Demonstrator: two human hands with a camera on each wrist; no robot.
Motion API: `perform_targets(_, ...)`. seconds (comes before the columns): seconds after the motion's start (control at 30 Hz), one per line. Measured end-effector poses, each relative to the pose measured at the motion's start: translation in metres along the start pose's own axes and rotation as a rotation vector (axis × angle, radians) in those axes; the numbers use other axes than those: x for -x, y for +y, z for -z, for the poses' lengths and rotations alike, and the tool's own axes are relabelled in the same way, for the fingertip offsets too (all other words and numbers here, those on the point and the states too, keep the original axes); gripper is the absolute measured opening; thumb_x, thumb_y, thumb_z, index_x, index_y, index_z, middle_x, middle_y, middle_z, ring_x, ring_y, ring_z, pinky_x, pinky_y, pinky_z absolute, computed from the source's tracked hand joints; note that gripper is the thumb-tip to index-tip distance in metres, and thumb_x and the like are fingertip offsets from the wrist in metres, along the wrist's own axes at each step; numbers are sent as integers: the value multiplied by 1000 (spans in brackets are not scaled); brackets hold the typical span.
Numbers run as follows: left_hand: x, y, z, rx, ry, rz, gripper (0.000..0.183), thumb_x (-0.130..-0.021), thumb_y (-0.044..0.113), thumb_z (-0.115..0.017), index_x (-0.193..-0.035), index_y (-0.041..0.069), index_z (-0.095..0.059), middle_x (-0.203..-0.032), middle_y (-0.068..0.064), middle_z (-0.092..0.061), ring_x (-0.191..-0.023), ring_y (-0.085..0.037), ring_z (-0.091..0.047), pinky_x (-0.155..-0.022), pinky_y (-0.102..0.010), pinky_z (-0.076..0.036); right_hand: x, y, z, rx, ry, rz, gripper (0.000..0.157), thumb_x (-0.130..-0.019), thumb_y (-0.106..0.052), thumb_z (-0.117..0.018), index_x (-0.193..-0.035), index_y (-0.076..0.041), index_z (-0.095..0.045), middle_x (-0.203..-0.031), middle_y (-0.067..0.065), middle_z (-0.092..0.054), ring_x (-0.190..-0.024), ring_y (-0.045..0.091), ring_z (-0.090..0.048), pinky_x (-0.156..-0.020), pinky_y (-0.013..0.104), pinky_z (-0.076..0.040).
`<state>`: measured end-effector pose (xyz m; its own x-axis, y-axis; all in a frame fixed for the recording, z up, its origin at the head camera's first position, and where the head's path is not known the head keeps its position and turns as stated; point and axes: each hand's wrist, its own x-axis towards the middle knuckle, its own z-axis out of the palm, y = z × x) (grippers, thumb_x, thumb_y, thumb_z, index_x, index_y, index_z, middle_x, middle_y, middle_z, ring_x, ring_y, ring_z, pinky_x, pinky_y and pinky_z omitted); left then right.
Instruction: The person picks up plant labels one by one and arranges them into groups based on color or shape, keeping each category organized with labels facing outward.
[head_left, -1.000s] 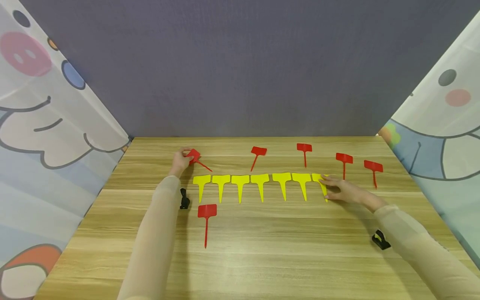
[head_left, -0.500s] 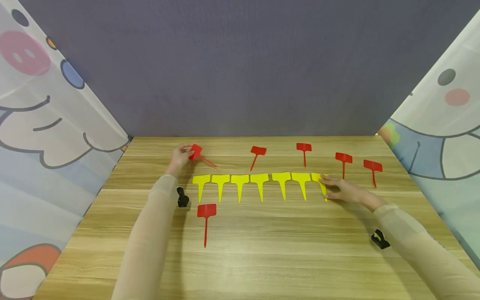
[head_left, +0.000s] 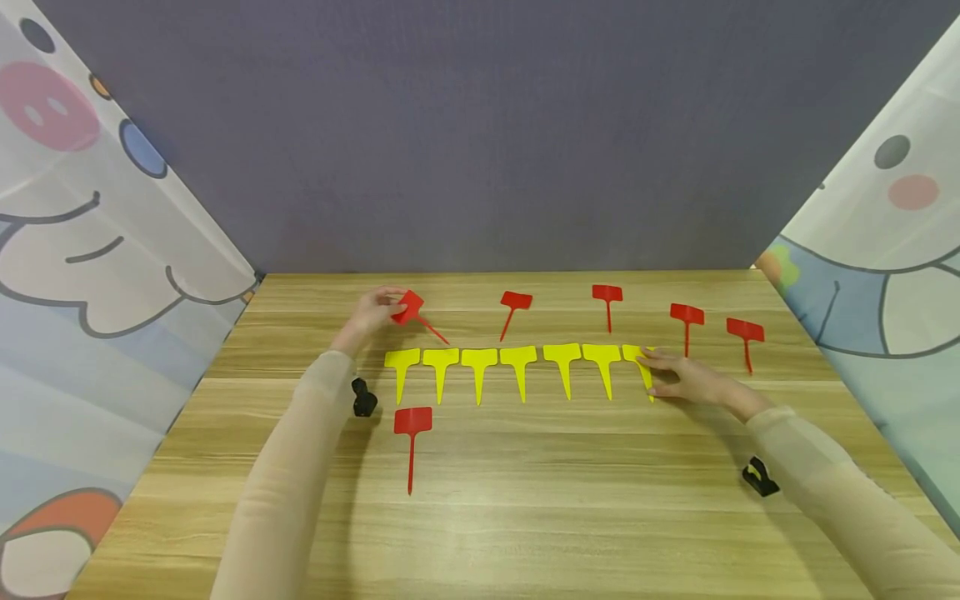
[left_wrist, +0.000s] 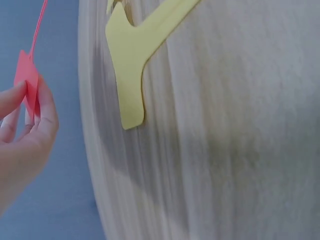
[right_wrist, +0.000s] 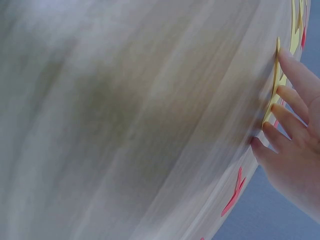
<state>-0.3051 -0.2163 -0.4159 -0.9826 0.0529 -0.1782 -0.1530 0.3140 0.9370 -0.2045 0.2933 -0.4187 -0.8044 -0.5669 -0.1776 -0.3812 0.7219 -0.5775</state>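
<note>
Red tag (head_left: 409, 303) shifted rightward — pinched by left hand (head_left: 372, 312), right hand (head_left: 688, 381) spread wide, touching 1 yellow tag (head_left: 632, 352)

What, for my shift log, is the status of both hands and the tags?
Left hand pinches a red tag. Right hand touches the rightmost yellow tag. Black object beside left sleeve, seemingly not in the way.

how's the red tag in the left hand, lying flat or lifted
Lifted: the left hand pinches the red tag, and in the left wrist view its plate shows clear of the table.
</note>
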Motion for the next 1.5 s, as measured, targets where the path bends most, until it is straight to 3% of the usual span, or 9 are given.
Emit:
perform_targets(0.1, 5, 5, -3, 35, -45, 4, 36, -86, -1, -53, -121, 1, -49, -110, -21, -50, -84, -22, -55, -80, -40, -48, 0, 0, 0, 2, 2, 0, 63, -80, -18, -64, -129, 11, -35, -136, 31, -24, -122, 52, -16, -95, 61, -21)
perform_targets(0.13, 12, 13, -7, 6, -45, 22, 37, -86, -1, -52, -123, 0, -47, -112, -23, -47, -86, -23, -54, -83, -43, -46, 0, 0, 0, 2, 2, 0, 63, -80, -17, -64, -128, 11, -35, -136, 31, -24, -122, 52, -16, -95, 61, -20)
perform_targets(0.23, 16, 18, -9, 6, -78, 38, 38, -86, -3, -51, -124, 1, -46, -114, -23, -46, -87, -25, -53, -86, -45, -44, 0, 0, 1, 7, 2, -2, 63, -80, -18, -64, -128, 11, -36, -136, 31, -24, -122, 52, -16, -95, 61, -20)
perform_targets(0.57, 28, 24, -19, -62, -235, -6, 35, -86, 0, -53, -120, -3, -47, -103, -16, -52, -80, -17, -55, -84, -49, -44, 0, 1, 0, 16, 6, 1, 63, -80, -17, -64, -128, 11, -36, -135, 31, -25, -122, 52, -17, -95, 61, -21)
perform_targets(0.8, 38, 30, -28, -95, -369, 1, 32, -86, 1, -53, -117, 0, -49, -100, -12, -52, -81, -17, -54, -80, -39, -48, 0, 1, 0, 8, 3, -12, 63, -80, -19, -64, -129, 10, -36, -136, 31, -24, -122, 52, -16, -94, 62, -21)
perform_targets(1.03, 47, 32, -37, -124, -488, -23, 29, -86, -1, -49, -115, 0, -51, -101, -12, -53, -84, -19, -53, -75, -37, -49, 0, 1, 0, -2, 4, -8, 64, -80, -20, -64, -129, 11, -36, -136, 31, -24, -123, 51, -16, -95, 62, -20)
perform_targets(1.33, 58, 32, -45, -155, -589, -84, 29, -83, 1, -56, -111, -2, -53, -104, -13, -53, -86, -19, -56, -73, -36, -49, 0, -1, 0, -4, 5, -11, 63, -80, -20, -64, -128, 11, -36, -136, 31, -24, -122, 52, -16, -94, 62, -20)
perform_targets(1.5, 63, 34, -50, -175, -631, -68, 30, -82, 0, -58, -111, -2, -53, -100, -12, -55, -79, -16, -56, -72, -38, -50, 0, 0, 0, -2, 6, -7, 63, -80, -18, -64, -128, 11, -36, -135, 32, -24, -122, 52, -17, -94, 62, -20)
